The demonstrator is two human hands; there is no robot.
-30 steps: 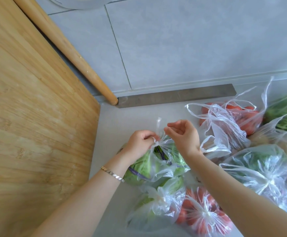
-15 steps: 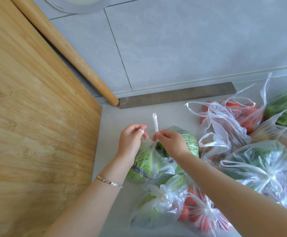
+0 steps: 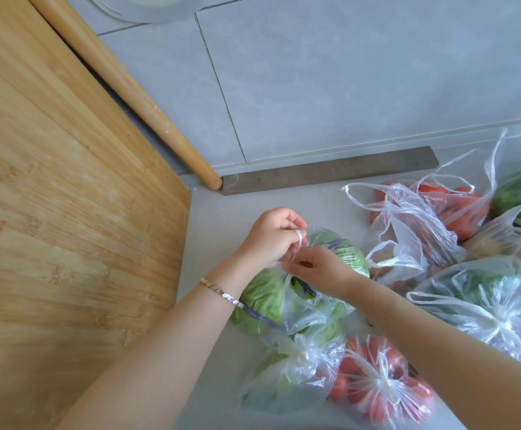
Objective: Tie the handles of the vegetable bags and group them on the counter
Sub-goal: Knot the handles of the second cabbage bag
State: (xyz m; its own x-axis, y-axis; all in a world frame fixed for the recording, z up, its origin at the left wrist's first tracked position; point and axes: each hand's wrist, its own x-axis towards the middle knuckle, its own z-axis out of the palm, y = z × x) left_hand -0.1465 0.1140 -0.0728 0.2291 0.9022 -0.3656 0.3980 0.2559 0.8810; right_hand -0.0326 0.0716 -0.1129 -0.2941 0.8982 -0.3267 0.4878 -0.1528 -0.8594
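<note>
Two hands on one bag — left hand (image 3: pixel 270 240) curls round a handle strip (image 3: pixel 296 248) looped over its finger | right hand (image 3: pixel 322 271) pinches plastic just below | cabbage bag (image 3: pixel 263 301) sits on the counter (image 3: pixel 215 240) — beside the cutting board (image 3: pixel 66 212)

Left forearm (image 3: pixel 160 352) and right forearm (image 3: pixel 439 346) are both bare down to the lower frame edge, as are the left hand (image 3: pixel 271 240) and right hand (image 3: pixel 324 270). The left wrist carries one thin bracelet (image 3: pixel 222 293), a chain of small flat metal links. Links are gold-toned at one end and silver-toned at the other.
</note>
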